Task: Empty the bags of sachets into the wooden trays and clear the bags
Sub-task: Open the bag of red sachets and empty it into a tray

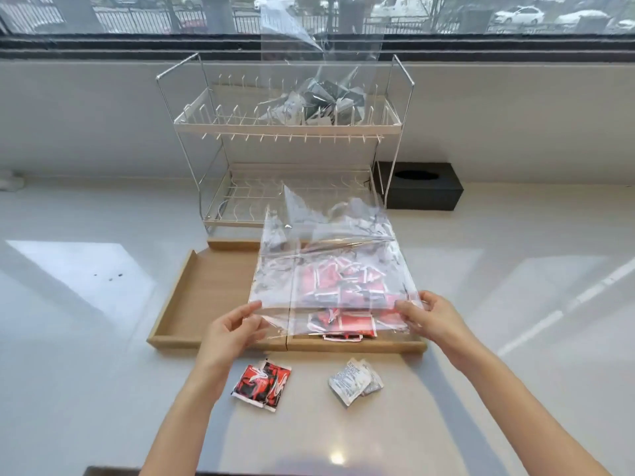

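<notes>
I hold a clear plastic bag (330, 242) flat above the wooden trays, my left hand (230, 329) pinching its near left corner and my right hand (431, 319) its near right corner. Under the bag, red sachets (343, 286) lie heaped in the right wooden tray (357, 345). The left wooden tray (206, 290) shows bare wood. A second clear bag (319, 101) with black and grey sachets stands on the upper shelf of the wire rack (192, 125). On the counter near me lie two red-black sachets (263, 384) and a few silver sachets (355, 381).
A black tissue box (421, 190) sits right of the rack against the wall. The white counter (86, 321) stretches left and right of the trays. A window runs along the back.
</notes>
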